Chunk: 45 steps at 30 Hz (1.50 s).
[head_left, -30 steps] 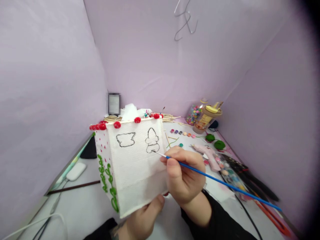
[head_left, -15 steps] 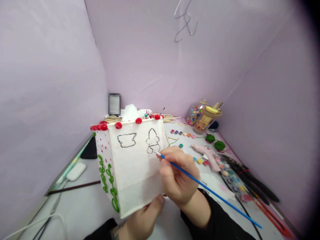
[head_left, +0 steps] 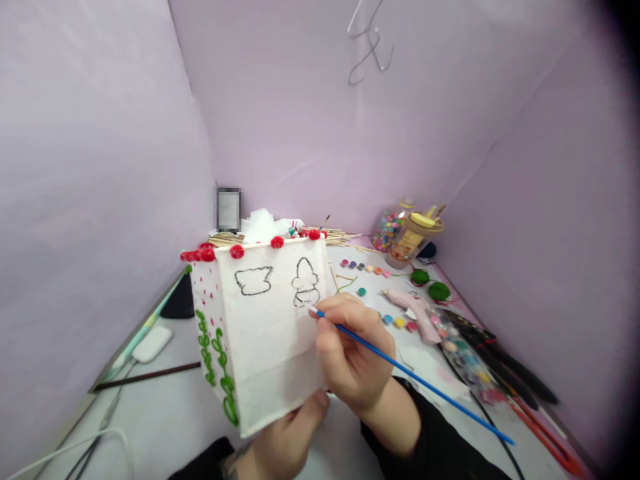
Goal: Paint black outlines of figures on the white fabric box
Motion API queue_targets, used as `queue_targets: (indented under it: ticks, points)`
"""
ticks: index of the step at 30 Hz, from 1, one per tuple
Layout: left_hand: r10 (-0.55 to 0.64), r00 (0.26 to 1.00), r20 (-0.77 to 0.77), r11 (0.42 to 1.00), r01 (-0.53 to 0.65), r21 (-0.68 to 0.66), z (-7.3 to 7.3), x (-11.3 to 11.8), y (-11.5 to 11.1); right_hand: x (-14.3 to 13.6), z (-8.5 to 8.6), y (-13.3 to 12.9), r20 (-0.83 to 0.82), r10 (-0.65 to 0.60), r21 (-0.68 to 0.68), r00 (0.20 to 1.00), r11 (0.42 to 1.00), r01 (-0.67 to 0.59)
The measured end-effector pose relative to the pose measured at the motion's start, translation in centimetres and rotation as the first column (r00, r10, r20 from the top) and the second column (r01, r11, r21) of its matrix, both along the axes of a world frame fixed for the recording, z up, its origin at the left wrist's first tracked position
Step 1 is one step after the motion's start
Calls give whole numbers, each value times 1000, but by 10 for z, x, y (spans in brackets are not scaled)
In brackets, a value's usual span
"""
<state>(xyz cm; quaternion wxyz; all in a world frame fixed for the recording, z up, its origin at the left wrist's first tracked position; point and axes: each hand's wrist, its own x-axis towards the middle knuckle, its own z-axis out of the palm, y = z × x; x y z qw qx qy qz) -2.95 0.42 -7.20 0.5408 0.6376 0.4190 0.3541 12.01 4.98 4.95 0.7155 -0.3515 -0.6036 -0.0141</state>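
Note:
A white fabric-covered box (head_left: 280,360) is held up in front of me, with red pompoms (head_left: 277,242) along its top edge and green vine trim on its left face. Black outlines are drawn on the front face: a winged shape (head_left: 254,281) at the left and a butterfly-like figure (head_left: 305,283) at the right. My left hand (head_left: 290,437) grips the box from below, thumb on the front and its other fingers hidden. Between the fingertips of my right hand (head_left: 353,350) is a blue paintbrush (head_left: 415,380), its tip at the lower part of the right outline.
Small paint pots (head_left: 399,323), a pink glue gun (head_left: 417,312) and green yarn balls (head_left: 439,291) lie on the right. Behind them stand a jar of pompoms (head_left: 387,230) and a yellow-lidded cup (head_left: 414,237). Pliers (head_left: 515,373) are at the far right; a white charger (head_left: 153,343) and cables at left.
My right hand and the paintbrush have shifted slightly left and down along the lower part of the right outline. The box and my left hand stay in place.

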Motion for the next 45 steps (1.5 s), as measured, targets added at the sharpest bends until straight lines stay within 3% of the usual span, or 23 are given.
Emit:
queue_targets:
  ticks: [16,32,45]
  points:
    - [24,1000,-13,999,-24,36,-5,-1,-1,-1,-1,1,-40,-16,-8,999,1000,16]
    - [24,1000,-8,1000,-24,-7,4,3,3,-1,0,0,-15,12,-10,1000,1000,-12]
    - [75,997,1,997,-75,3,-8,0,0,0,0,-2,-22,13,-24,1000,1000,-13]
